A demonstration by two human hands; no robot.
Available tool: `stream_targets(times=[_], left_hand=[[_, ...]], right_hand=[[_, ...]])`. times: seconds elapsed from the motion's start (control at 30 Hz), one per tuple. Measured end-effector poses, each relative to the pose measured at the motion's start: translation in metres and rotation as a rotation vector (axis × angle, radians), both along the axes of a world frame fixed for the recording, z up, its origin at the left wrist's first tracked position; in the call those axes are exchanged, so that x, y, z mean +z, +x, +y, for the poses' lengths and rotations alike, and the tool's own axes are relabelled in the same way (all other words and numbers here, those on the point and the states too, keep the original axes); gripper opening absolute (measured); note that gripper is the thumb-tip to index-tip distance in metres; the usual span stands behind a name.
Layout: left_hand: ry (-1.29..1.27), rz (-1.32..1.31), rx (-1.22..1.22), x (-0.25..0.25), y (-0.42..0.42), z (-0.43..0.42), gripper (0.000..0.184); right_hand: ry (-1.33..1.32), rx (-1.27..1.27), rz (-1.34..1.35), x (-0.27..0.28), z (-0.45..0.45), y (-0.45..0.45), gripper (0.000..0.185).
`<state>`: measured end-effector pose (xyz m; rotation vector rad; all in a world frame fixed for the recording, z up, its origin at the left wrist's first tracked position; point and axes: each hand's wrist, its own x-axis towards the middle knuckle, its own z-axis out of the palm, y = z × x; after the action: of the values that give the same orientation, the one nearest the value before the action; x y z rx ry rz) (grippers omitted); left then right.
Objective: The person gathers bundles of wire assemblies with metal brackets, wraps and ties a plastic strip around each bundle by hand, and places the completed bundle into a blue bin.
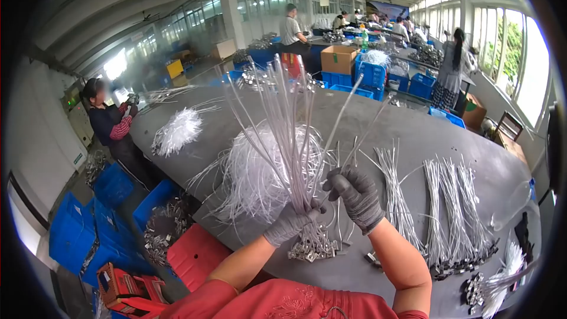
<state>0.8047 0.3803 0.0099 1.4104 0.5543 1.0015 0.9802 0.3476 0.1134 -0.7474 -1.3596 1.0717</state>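
My left hand (289,224), in a grey glove, is wrapped round a bundle of clear strands (290,142). The bundle fans out upward, and its small metal end pieces (313,247) hang below the fist. My right hand (355,194), also gloved, is closed just right of the bundle. Its thumb and fingers pinch a clear strand (367,133) that slants up and right; exactly how it sits in the fingers is hidden. Behind the bundle lies a big tangled heap of thin white strands (254,171).
More metal-ended strand bundles (452,212) lie on the grey table (378,118) to my right. A smaller white pile (179,130) is at the left, near a co-worker (115,121). Blue crates (74,230) and a red chair (198,254) stand left of me.
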Motion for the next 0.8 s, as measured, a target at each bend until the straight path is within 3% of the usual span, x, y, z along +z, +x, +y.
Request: stream_targets(times=[0.13,0.23,0.37,0.43,0.47,0.7,0.8], left_hand=[[-0.002,-0.01,-0.035,0.009,-0.003,-0.008,0.024],[0.265,0.16,-0.165,0.018,-0.009,-0.004,0.021],[0.055,0.006,-0.113,0.006,-0.008,-0.002,0.021],[0.12,0.022,-0.124,0.007,-0.009,0.002,0.025],[0.117,0.051,-0.135,0.011,-0.009,-0.001,0.026],[0.085,0.096,-0.239,0.003,-0.005,-0.001,0.03],[0.04,0.043,-0.231,0.004,-0.006,-0.002,0.019]], right_hand=[[0.047,-0.016,-0.032,0.01,-0.002,-0.004,0.023],[0.052,-0.025,-0.05,0.018,-0.012,-0.009,0.023],[0.017,-0.026,-0.023,-0.004,-0.004,-0.01,0.018],[0.067,0.052,0.036,-0.019,-0.001,-0.009,0.017],[-0.03,0.094,-0.053,-0.021,-0.004,-0.007,0.016],[0.029,-0.071,-0.098,-0.019,-0.009,-0.001,0.014],[0.095,-0.157,-0.177,-0.027,-0.008,0.002,0.011]])
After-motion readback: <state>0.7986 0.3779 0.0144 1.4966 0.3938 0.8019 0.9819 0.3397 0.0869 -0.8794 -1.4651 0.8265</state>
